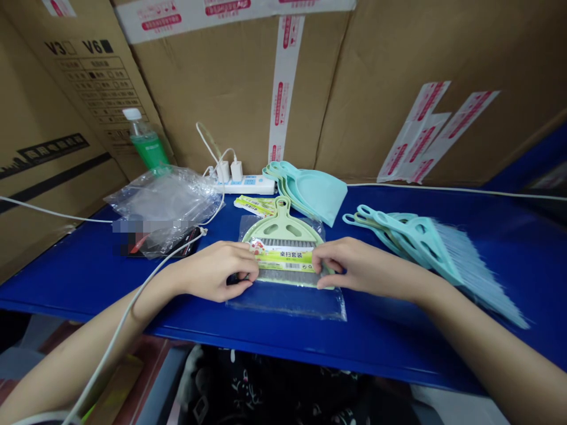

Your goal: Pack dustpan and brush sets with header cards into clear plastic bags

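Observation:
A pale green dustpan [283, 222] lies in front of me with a grey-bristled brush [287, 276] on it. A yellow-green paper label [283, 255] crosses the brush. Clear plastic bag film [292, 301] shows around the set and reaches toward the table's front edge; how much of the set it encloses is hard to tell. My left hand [221, 271] is closed at the set's left edge, fingers curled beside the label. At the right edge, my right hand [349, 262] is closed too, its fingertips gripping the label and dustpan side.
Stacked dustpans [316, 189] and several blue brushes [411, 236] lie behind and right. Spare labels [254, 205] are beside a power strip [252, 185]. Left are clear bags [163, 195], a green-liquid bottle [146, 141] and a white cable [146, 283]. Cardboard boxes [230, 88] wall the back.

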`<state>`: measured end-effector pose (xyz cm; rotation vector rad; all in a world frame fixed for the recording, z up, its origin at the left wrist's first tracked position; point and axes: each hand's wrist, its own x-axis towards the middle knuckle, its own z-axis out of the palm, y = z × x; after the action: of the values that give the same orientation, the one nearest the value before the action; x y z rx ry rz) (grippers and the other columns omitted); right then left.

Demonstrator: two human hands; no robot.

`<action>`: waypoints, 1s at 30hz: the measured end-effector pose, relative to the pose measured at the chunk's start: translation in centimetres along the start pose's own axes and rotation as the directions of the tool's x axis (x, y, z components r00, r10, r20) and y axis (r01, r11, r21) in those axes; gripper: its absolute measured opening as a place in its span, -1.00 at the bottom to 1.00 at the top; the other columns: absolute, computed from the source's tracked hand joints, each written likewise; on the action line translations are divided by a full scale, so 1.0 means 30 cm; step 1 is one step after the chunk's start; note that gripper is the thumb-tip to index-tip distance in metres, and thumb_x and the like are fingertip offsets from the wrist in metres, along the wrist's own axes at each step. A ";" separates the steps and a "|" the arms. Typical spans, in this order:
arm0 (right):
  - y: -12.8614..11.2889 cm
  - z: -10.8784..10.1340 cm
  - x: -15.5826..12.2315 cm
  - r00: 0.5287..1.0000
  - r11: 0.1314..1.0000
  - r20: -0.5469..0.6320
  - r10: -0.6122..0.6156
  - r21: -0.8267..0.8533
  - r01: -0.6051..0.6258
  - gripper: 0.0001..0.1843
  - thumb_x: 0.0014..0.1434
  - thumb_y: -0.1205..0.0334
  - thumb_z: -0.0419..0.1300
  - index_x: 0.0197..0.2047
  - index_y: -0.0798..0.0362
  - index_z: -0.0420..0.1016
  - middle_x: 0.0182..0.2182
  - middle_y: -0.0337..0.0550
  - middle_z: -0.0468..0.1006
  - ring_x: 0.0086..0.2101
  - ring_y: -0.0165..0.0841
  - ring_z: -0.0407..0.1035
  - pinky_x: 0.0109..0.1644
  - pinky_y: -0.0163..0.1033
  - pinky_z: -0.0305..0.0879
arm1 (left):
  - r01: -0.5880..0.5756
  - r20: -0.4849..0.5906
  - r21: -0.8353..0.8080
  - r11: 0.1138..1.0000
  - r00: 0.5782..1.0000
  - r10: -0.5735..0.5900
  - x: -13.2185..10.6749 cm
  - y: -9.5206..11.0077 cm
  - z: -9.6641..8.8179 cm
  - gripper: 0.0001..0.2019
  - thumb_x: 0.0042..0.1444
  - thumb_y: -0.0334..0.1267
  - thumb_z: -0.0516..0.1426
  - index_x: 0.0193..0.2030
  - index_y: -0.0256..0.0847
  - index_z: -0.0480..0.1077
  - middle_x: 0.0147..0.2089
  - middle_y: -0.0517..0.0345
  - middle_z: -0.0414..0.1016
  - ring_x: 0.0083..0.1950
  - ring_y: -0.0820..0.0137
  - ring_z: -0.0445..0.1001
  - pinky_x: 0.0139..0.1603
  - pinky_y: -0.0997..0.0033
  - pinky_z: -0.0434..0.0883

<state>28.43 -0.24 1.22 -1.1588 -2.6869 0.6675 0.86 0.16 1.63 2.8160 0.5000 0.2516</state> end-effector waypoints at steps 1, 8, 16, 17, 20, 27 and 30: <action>0.000 0.000 0.001 1.000 1.000 -0.001 0.004 -0.005 -0.004 -0.81 0.06 0.24 0.32 -0.42 0.01 0.36 -0.60 -0.41 0.19 -0.58 -0.46 0.11 -0.46 -0.30 0.02 | 0.003 -0.001 -0.002 1.000 1.000 -0.003 0.000 0.000 0.000 -0.81 0.19 -0.41 -0.02 -0.40 -0.18 0.34 -0.47 0.22 0.36 -0.36 0.39 0.33 -0.23 0.40 0.34; 0.012 0.000 -0.011 1.000 0.998 -0.001 0.013 -0.056 -0.013 -0.76 0.06 0.15 0.36 -0.37 0.03 0.37 -0.54 -0.35 0.27 -0.53 -0.43 0.12 -0.41 -0.29 0.02 | 0.007 0.026 -0.019 1.000 1.000 -0.007 -0.001 -0.002 -0.006 -0.84 0.17 -0.41 -0.01 -0.41 -0.19 0.30 -0.48 0.23 0.34 -0.37 0.40 0.31 -0.27 0.41 0.30; 0.026 -0.006 -0.021 0.999 0.999 0.032 -0.020 0.036 0.019 -0.81 0.21 0.12 0.17 -0.38 0.03 0.41 -0.52 -0.31 0.24 -0.51 -0.40 0.12 -0.39 -0.25 0.04 | 0.039 0.052 -0.057 0.998 0.998 -0.036 -0.006 -0.002 -0.018 -0.85 0.21 -0.25 0.10 -0.38 -0.20 0.31 -0.44 0.22 0.35 -0.37 0.40 0.33 -0.29 0.41 0.29; 0.029 -0.005 -0.021 0.999 0.999 0.031 -0.025 0.039 0.024 -0.81 0.22 0.15 0.15 -0.39 0.03 0.40 -0.53 -0.31 0.24 -0.51 -0.40 0.12 -0.39 -0.25 0.03 | 0.040 0.053 -0.075 0.996 0.998 -0.036 -0.008 -0.005 -0.018 -0.82 0.19 -0.18 0.15 -0.37 -0.20 0.32 -0.43 0.22 0.36 -0.37 0.40 0.33 -0.30 0.41 0.29; 0.034 0.001 -0.021 1.000 1.000 0.023 -0.019 0.020 0.019 -0.86 0.18 0.17 0.18 -0.37 0.03 0.40 -0.53 -0.33 0.21 -0.51 -0.40 0.11 -0.39 -0.25 0.02 | 0.022 0.064 -0.138 0.990 0.998 -0.013 -0.011 -0.019 -0.017 -0.66 0.04 0.02 0.27 -0.31 -0.21 0.33 -0.39 0.21 0.37 -0.37 0.40 0.32 -0.26 0.38 0.31; 0.035 -0.001 -0.019 0.999 1.000 0.038 -0.003 0.030 0.002 -0.89 0.15 0.18 0.21 -0.31 0.04 0.40 -0.54 -0.36 0.17 -0.51 -0.41 0.11 -0.37 -0.25 0.04 | 0.023 0.120 -0.168 0.985 0.993 -0.002 -0.022 -0.014 -0.033 -0.68 -0.01 -0.11 0.32 -0.20 -0.18 0.34 -0.31 0.20 0.39 -0.28 0.34 0.37 0.02 0.24 0.31; 0.031 -0.006 -0.023 0.998 0.998 0.059 0.009 0.056 -0.013 -0.88 0.15 0.18 0.20 -0.29 0.04 0.40 -0.52 -0.34 0.18 -0.49 -0.40 0.13 -0.35 -0.24 0.06 | 0.036 0.128 -0.144 0.989 0.992 -0.017 -0.020 -0.001 -0.038 -0.82 0.03 -0.38 0.19 -0.20 -0.19 0.34 -0.32 0.19 0.39 -0.26 0.35 0.38 0.02 0.26 0.31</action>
<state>29.58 -0.13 0.98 -1.1584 -2.6921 0.7855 0.05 0.25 2.63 2.6602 0.4699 0.0993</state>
